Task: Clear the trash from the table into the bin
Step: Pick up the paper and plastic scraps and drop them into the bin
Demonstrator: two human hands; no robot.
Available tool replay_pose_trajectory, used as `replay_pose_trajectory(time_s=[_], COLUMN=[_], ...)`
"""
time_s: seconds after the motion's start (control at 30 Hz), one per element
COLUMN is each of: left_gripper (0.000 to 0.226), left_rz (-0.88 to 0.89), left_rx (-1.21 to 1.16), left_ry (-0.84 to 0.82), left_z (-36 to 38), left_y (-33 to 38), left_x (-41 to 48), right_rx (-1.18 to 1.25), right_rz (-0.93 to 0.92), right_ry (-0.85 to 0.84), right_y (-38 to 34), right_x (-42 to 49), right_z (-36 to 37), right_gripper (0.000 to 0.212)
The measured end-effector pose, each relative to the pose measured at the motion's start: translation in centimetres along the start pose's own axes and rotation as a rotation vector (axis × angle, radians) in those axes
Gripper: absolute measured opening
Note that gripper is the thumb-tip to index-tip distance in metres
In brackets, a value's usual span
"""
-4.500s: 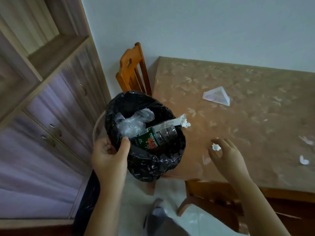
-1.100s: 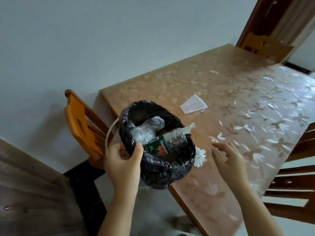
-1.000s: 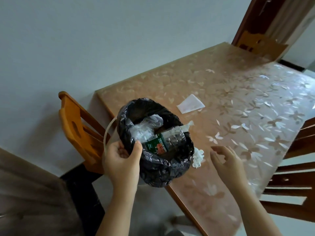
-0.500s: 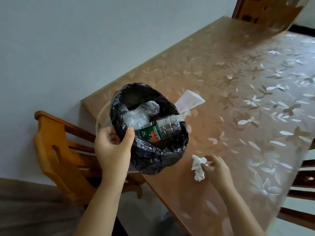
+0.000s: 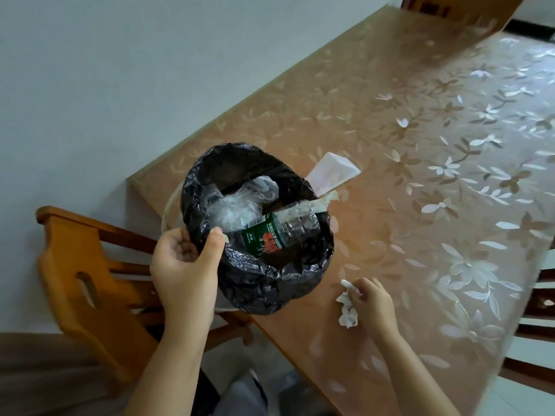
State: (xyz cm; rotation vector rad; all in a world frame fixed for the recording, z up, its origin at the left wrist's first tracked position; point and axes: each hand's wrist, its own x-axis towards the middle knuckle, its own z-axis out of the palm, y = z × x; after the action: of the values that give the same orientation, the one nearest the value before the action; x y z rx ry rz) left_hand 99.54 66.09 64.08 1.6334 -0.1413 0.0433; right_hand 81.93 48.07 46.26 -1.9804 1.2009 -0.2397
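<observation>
My left hand [image 5: 186, 267] grips the rim of a small bin lined with a black bag [image 5: 264, 277], held over the table's near corner. Inside lie a crushed plastic bottle with a green label [image 5: 282, 231] and a clear plastic wrapper [image 5: 240, 202]. My right hand [image 5: 372, 304] pinches a crumpled white tissue [image 5: 347, 307] just above the table, right of the bin. A white folded paper [image 5: 332, 172] lies on the table behind the bin.
The table [image 5: 420, 175] has a brown floral cover and stands against a white wall. An orange wooden chair [image 5: 87, 277] is at the table's left end, under the bin. Dark chair backs [image 5: 537, 310] line the right edge.
My right hand dropped to the table and closed on the white tissue beside the bin. The view swung down and left; the bin stays in my left hand.
</observation>
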Motion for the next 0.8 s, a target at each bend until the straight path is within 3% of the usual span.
replay_pose_trajectory(time_s=[0.27, 0.4, 0.67, 0.8], left_gripper=[0.022, 0.025, 0.035, 0.029], left_rz=[-0.004, 0.001, -0.026, -0.002], left_rx=[-0.012, -0.017, -0.044, -0.048], left_ry=[-0.053, -0.096, -0.179, -0.197], left_z=[-1.0, -1.3, -1.4, -1.4], left_y=[-0.1, -0.3, -0.6, -0.3], left_x=[1.6, 2.6, 3.8, 4.1], right_rx=[0.161, 0.275, 0.348, 0.418], right_rz=[0.028, 0.033, -0.144, -0.224], right_ry=[0.16, 0.261, 0.481, 0.563], right_y=[-2.7, -5.3, -11.9, -15.4], right_x=[-2.1, -2.7, -3.1, -3.1], right_z=[-1.0, -2.3, -6.8, -8.6], right_gripper=[0.029, 0.024, 0.023, 0.021])
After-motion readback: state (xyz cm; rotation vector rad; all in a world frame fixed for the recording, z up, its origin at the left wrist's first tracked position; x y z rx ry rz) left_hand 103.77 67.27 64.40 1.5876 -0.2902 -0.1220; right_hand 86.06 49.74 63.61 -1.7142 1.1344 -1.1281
